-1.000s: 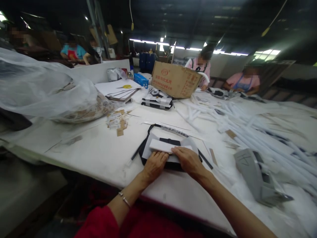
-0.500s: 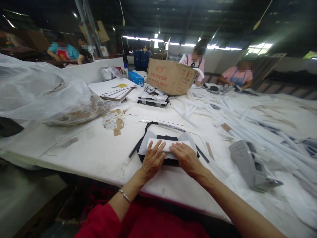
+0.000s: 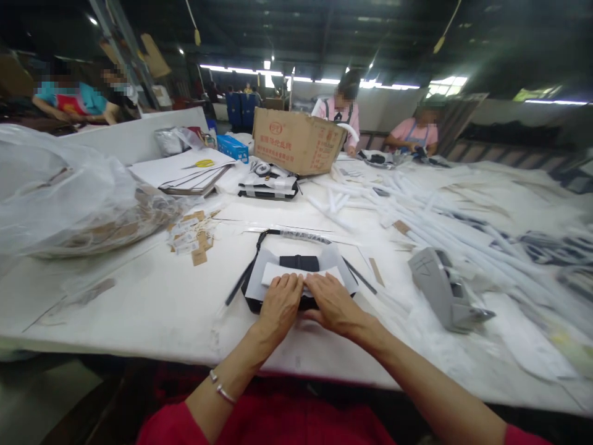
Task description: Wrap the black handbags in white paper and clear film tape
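A black handbag [image 3: 252, 304] lies on the table in front of me, with white tissue paper [image 3: 256, 289] spread over it. Across the paper runs a folded white strip [image 3: 273, 271], its front edge under my fingers. My left hand [image 3: 280, 306] curls its closed fingers over that strip. Beside it, nearly touching, my right hand [image 3: 336, 303] bends its fingers onto the same strip, thumb low at the bag's front. A black strap [image 3: 259, 247], partly wrapped in clear film, loops behind the bag. Behind the strip a black tab [image 3: 299, 262] shows.
A grey tape dispenser [image 3: 440, 287] stands right, near white wrapped strips [image 3: 445, 228]. To the left are paper tags [image 3: 192, 238] and a large plastic bag [image 3: 83, 198]. Further back are yellow scissors [image 3: 204, 164], another wrapped bag [image 3: 269, 185], a carton [image 3: 296, 142] and co-workers [image 3: 343, 111].
My fingers have drawn together and slid toward the strip's front edge, uncovering more of the black tab. The whole view has shifted, so the surroundings sit further left.
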`<state>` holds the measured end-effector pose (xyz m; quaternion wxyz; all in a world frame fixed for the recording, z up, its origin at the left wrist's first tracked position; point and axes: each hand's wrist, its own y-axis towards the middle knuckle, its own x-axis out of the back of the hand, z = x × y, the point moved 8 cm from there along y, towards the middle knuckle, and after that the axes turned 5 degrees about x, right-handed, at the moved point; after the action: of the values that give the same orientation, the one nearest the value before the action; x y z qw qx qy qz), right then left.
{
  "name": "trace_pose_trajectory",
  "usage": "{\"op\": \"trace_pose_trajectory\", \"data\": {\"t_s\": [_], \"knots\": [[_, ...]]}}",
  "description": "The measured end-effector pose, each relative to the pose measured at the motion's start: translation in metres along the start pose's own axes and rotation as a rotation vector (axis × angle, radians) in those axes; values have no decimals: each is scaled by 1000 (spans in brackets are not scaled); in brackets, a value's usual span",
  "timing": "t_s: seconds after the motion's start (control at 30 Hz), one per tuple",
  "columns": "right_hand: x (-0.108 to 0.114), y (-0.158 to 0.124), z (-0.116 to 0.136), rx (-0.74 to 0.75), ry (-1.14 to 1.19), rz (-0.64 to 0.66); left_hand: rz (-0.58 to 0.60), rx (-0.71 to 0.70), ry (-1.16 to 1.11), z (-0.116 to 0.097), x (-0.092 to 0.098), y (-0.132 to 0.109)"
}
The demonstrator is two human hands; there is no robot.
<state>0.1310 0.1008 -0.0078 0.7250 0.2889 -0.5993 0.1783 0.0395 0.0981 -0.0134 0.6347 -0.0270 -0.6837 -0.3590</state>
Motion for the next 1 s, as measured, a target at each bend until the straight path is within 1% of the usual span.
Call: {"op": "trace_pose_trajectory", "data": {"t_s": [0.07, 0.13, 0.23, 0.3, 0.37, 0.47, 0.53, 0.6, 0.67, 0.73, 0.77, 0.83, 0.93, 0.97, 1.0], "knots": [[-8, -3, 2, 14, -47, -47, -70, -39, -28, -2, -3, -4], [-15, -5, 2, 11, -76, -144, -142, -76, -60, -2, -10, -10], [-20, -5, 0, -8, -85, -293, -214, -98, -87, 5, -20, -16], [-20, -4, -1, -25, -84, -333, -258, -115, -90, 7, -22, -18], [-16, -3, 0, -33, -73, -324, -297, -135, -84, 8, -20, -20], [-2, -8, 5, 8, -12, -276, -321, -155, -66, 7, -19, -21], [12, -18, 10, 54, 44, -285, -324, -154, -50, 8, -20, -21], [32, -35, 10, 87, 93, -374, -322, -142, -36, 9, -21, -21], [53, -56, -1, 69, 131, -508, -316, -131, -21, 10, -21, -20], [75, -80, -29, -10, 149, -639, -316, -120, -12, 10, -19, -20], [85, -91, -49, -73, 146, -690, -320, -116, -9, 10, -18, -20], [105, -115, -102, -242, 128, -777, -328, -110, -6, 10, -16, -19], [130, -154, -198, -595, 144, -887, -331, -89, -18, 13, -18, -18], [137, -167, -226, -710, 155, -925, -333, -87, -25, 14, -20, -18], [142, -177, -247, -782, 156, -950, -338, -88, -32, 14, -21, -18]]}}
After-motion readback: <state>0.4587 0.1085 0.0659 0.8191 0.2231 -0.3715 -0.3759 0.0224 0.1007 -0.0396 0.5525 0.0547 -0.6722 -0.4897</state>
